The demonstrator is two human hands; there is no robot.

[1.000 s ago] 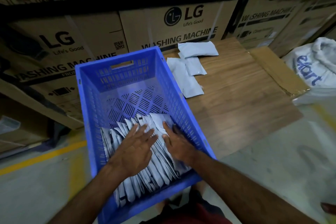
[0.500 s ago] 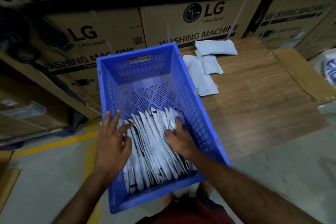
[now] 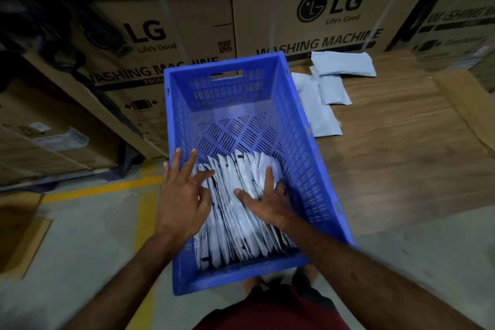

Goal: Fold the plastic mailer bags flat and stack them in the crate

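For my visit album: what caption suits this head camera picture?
Both hands, left and right, rest on folded mailer bags in a blue crate.

The crate (image 3: pixel 302 126) is blue moulded plastic with slotted walls and a perforated floor, faintly shiny along its rim, and the folded mailer bags (image 3: pixel 235 211) in its near half are thin grey-white plastic film, creased and softly glossy. At two o'clock from it, loose mailers (image 3: pixel 342 63) of the same smooth pale film lie on a wood-grain board (image 3: pixel 401 147) with a matt finish. Across twelve o'clock stand matt brown corrugated cardboard boxes (image 3: pixel 267 21) printed in black, and the floor (image 3: pixel 80 236) at eight o'clock looks like dull, scuffed concrete with a painted yellow line (image 3: pixel 101 189).
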